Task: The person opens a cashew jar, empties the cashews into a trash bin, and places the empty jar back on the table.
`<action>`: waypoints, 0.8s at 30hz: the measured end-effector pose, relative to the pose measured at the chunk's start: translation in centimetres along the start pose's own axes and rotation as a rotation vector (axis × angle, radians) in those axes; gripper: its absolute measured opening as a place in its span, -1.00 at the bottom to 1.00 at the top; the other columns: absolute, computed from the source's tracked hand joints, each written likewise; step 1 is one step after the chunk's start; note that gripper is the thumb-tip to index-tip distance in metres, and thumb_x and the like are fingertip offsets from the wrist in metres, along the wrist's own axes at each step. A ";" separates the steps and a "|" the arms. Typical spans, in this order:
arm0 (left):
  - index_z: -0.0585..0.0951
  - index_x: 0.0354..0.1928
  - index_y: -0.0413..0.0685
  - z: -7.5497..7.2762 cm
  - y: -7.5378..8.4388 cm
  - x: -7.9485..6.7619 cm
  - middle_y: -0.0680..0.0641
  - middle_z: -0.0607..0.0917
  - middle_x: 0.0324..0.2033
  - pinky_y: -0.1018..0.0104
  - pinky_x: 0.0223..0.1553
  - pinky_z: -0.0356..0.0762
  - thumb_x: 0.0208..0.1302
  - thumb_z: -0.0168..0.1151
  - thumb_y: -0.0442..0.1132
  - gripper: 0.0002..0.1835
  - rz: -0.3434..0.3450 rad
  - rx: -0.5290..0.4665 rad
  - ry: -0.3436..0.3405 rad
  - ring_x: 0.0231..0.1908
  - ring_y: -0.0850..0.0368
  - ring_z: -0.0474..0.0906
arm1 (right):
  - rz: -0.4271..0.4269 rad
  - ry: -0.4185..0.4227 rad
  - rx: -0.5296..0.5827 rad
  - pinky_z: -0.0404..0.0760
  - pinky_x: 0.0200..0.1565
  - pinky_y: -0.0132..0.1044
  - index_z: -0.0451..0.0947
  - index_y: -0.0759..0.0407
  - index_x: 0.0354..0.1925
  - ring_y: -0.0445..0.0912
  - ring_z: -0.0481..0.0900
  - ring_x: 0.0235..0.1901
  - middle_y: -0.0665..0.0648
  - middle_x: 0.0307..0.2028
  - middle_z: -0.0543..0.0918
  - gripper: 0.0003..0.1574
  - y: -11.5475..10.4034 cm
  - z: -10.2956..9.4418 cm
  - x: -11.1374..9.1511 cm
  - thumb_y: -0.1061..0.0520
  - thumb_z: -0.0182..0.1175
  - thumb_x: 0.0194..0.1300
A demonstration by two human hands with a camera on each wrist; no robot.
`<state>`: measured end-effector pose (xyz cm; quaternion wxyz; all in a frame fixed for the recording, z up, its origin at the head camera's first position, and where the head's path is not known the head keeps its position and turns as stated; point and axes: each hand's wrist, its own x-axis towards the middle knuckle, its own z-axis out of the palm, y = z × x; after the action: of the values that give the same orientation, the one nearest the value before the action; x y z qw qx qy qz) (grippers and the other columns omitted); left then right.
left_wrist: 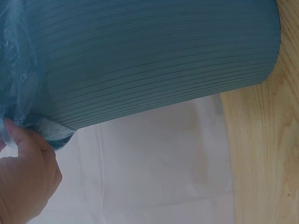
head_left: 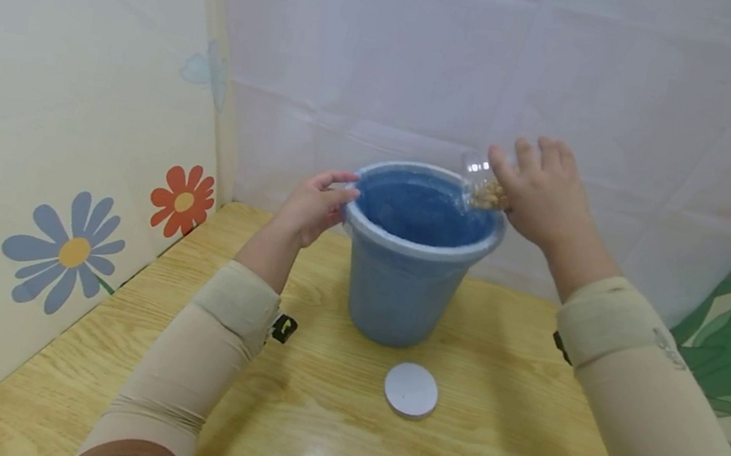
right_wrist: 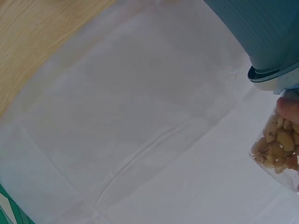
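Observation:
A blue ribbed bin [head_left: 399, 290] with a pale rim stands upright, and thin clear plastic lines its top. My left hand [head_left: 315, 207] pinches the left side of the rim, thumb and fingers on the plastic-covered edge. In the left wrist view, the plastic liner [left_wrist: 21, 70] bunches beside that left hand [left_wrist: 28, 172]. My right hand [head_left: 542, 189] grips a clear jar [head_left: 476, 167] tilted over the bin's right rim. Pale brown nuts [head_left: 489, 196] lie inside the jar; the right wrist view shows the nuts [right_wrist: 280, 142] gathered near its base.
A round white lid [head_left: 411, 390] lies on the wooden table [head_left: 321, 406] in front of the bin. Close behind the bin hangs a white sheet [head_left: 396, 47]. A wall with flower pictures [head_left: 74, 252] borders the table on the left.

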<state>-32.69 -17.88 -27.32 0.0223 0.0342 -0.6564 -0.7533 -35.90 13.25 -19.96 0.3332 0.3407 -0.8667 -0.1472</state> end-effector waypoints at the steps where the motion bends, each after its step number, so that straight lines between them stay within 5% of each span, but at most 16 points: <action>1: 0.49 0.11 -0.01 0.0 0.0 0.0 -0.09 0.53 -0.18 0.33 -0.10 0.52 0.22 0.19 -0.28 -0.61 -0.001 0.002 0.002 -0.28 0.14 0.51 | 0.000 -0.001 0.005 0.08 0.20 0.27 0.11 0.09 0.29 0.43 0.17 0.12 0.46 0.15 0.24 -0.12 0.0 0.0 0.0 0.06 0.29 0.07; 24: 0.49 0.11 0.00 0.1 -0.1 -0.1 -0.09 0.52 -0.18 0.37 -0.16 0.53 0.22 0.19 -0.27 -0.61 0.004 0.012 -0.002 -0.28 0.14 0.50 | -0.031 0.052 -0.042 0.12 0.20 0.24 0.15 0.10 0.28 0.40 0.21 0.12 0.44 0.13 0.29 -0.33 -0.5 0.4 0.0 0.15 0.11 0.24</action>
<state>-32.60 -17.75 -27.37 0.0228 0.0322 -0.6612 -0.7492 -35.91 12.91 -20.48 0.3605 0.3508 -0.8491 -0.1616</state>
